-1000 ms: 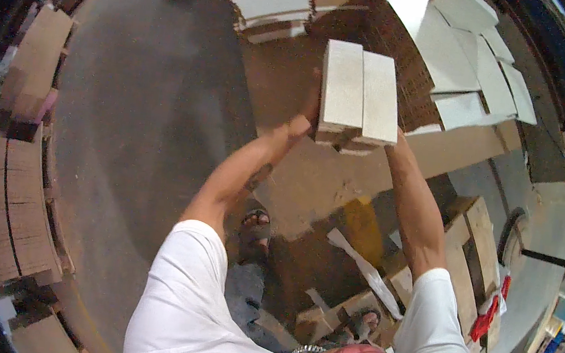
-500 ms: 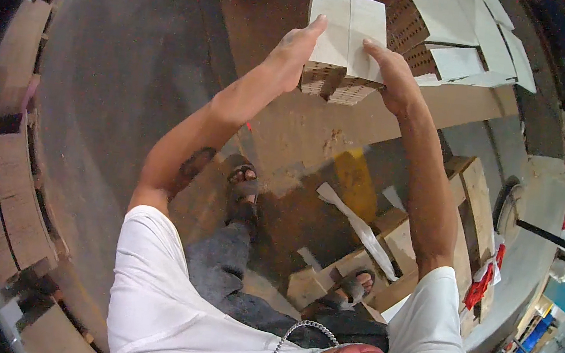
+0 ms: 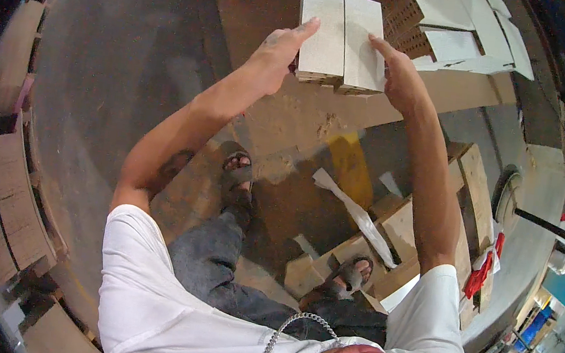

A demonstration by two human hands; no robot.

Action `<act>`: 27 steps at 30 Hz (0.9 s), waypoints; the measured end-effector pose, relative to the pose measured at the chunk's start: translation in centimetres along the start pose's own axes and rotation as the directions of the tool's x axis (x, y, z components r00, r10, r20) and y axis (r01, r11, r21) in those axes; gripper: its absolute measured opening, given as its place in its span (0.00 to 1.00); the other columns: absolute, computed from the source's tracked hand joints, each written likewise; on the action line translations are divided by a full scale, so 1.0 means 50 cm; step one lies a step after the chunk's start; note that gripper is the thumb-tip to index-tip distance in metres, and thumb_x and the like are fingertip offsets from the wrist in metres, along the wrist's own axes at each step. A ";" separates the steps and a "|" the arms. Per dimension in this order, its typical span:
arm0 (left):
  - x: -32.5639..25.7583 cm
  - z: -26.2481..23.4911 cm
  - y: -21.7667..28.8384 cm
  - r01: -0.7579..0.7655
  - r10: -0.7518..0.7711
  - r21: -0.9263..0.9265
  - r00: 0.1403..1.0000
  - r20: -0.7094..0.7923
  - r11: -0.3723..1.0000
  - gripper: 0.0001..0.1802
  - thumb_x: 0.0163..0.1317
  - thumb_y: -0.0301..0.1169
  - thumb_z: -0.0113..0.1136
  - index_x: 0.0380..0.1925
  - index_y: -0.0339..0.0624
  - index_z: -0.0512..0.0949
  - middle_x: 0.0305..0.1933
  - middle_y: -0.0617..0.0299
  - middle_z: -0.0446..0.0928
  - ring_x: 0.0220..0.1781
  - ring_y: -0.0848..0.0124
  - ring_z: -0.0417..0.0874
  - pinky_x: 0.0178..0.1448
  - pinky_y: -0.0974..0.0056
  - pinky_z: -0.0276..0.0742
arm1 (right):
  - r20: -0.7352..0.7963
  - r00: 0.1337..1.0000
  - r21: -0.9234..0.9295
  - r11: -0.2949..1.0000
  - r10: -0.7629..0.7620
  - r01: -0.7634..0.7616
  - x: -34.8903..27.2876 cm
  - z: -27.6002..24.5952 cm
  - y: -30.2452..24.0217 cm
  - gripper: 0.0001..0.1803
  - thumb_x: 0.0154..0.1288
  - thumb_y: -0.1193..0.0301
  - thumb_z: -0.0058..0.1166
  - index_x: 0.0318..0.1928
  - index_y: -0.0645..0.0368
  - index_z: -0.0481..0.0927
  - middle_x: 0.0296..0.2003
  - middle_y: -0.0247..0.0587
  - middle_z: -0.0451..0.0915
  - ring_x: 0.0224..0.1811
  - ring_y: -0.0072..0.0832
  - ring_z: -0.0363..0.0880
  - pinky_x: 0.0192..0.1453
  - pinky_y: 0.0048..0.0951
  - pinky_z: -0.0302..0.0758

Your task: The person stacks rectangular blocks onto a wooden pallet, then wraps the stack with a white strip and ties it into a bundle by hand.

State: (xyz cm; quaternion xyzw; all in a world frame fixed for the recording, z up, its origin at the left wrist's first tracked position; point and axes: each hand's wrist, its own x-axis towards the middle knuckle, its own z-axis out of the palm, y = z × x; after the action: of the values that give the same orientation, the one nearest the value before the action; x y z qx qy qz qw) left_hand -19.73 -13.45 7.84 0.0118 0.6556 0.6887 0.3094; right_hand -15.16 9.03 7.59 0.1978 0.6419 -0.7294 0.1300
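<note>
Two side-by-side stacks of white-topped cardboard pieces, a left stack (image 3: 321,36) and a right stack (image 3: 364,44), are held up between my hands at the top middle. Brown layered edges with small dark openings show at their near ends. My left hand (image 3: 284,49) grips the left stack's outer side, its thumb lying on the white top. Against the right stack's outer side is my right hand (image 3: 398,71), with the thumb over the top edge. The fingers beneath and behind the stacks are mostly hidden.
Larger piles of similar white-topped pieces (image 3: 444,11) stand at the upper right on a brown cardboard sheet (image 3: 443,90). A wooden pallet (image 3: 414,238) lies by my feet, with a white strip (image 3: 358,212) across it. Brown boards (image 3: 15,197) line the left side.
Both stacks have tilted, so their white tops show more and their near ends less. My hands have shifted slightly left with them.
</note>
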 end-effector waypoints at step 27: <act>0.017 -0.030 -0.040 0.043 -0.001 -0.238 0.984 0.175 0.970 0.34 0.55 0.51 0.65 0.57 0.42 0.72 0.53 0.60 0.77 0.53 0.67 0.79 0.55 0.60 0.74 | 0.224 0.960 -0.173 0.976 0.168 -0.130 0.010 -0.031 -0.012 0.42 0.48 0.42 0.63 0.54 0.64 0.76 0.45 0.47 0.79 0.41 0.33 0.83 0.43 0.37 0.84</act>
State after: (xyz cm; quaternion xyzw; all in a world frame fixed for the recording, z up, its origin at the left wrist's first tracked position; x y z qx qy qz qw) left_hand -20.22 -14.51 5.46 0.0269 0.5377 0.7560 0.3723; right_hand -15.70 10.66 7.75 0.1460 0.6602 -0.6832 0.2757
